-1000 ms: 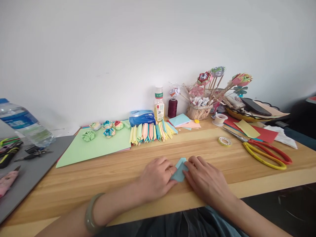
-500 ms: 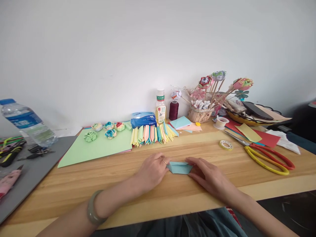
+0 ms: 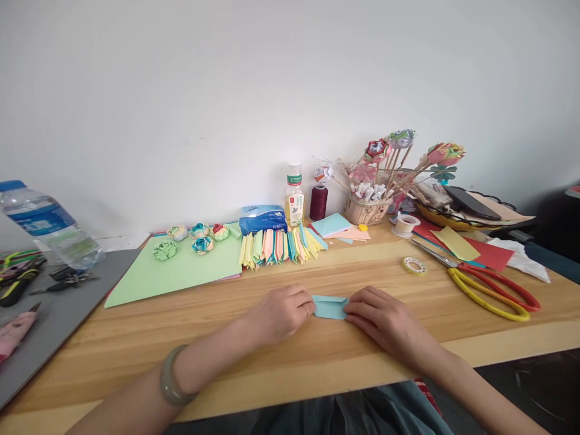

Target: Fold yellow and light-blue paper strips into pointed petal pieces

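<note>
A small folded piece of light blue paper (image 3: 330, 307) lies on the wooden table, a crease running along its upper part. My left hand (image 3: 286, 313) grips its left end with the fingers pressed together; a ring and a bracelet show on that arm. At the paper's right end, my right hand (image 3: 385, 319) has its thumb and fingertips closed on the corner. Both fingertip areas partly cover the paper's ends. Behind the hands stands a row of folded coloured paper strips (image 3: 276, 246).
Large scissors (image 3: 489, 293) and a tape roll (image 3: 414, 265) lie at right. Folded paper flowers rest on green sheets (image 3: 181, 275) at left. Behind are a drink bottle (image 3: 295, 196), a thread spool (image 3: 318, 202) and a basket (image 3: 368, 211). A water bottle (image 3: 49, 226) leans far left.
My left fingers have shifted slightly right and down at the paper's left end. My right fingers have closed in on its right end, covering a bit more of it.
</note>
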The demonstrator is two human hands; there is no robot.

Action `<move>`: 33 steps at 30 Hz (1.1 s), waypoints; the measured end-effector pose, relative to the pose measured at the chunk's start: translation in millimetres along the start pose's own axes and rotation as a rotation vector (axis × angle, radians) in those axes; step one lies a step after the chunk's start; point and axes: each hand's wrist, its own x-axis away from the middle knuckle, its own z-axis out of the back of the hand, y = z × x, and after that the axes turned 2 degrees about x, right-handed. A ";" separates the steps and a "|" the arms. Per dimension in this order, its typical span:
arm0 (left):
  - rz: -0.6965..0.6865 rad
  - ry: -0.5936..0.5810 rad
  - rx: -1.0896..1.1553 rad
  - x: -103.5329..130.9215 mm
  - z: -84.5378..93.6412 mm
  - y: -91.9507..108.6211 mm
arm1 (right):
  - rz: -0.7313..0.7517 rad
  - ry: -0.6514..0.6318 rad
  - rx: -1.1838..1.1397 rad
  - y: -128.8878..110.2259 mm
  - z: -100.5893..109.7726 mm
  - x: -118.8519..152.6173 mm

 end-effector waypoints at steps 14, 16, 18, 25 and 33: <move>-0.034 0.064 -0.129 -1.1 -10.1 1.5 | 0.045 -0.119 0.119 -5.7 7.8 -3.5; -0.062 0.064 -0.126 -0.8 -9.1 0.1 | 0.048 -0.084 0.115 -5.9 7.2 -2.9; -0.094 0.064 -0.121 -0.7 -8.2 -1.1 | 0.056 -0.040 0.123 -5.4 5.4 -2.3; -0.028 0.043 -0.073 -1.7 -6.1 -0.1 | 0.002 -0.015 0.137 -3.2 0.4 -2.9; 0.070 0.018 0.027 -1.5 -1.6 -0.4 | -0.101 -0.011 -0.022 -6.2 -1.0 -5.7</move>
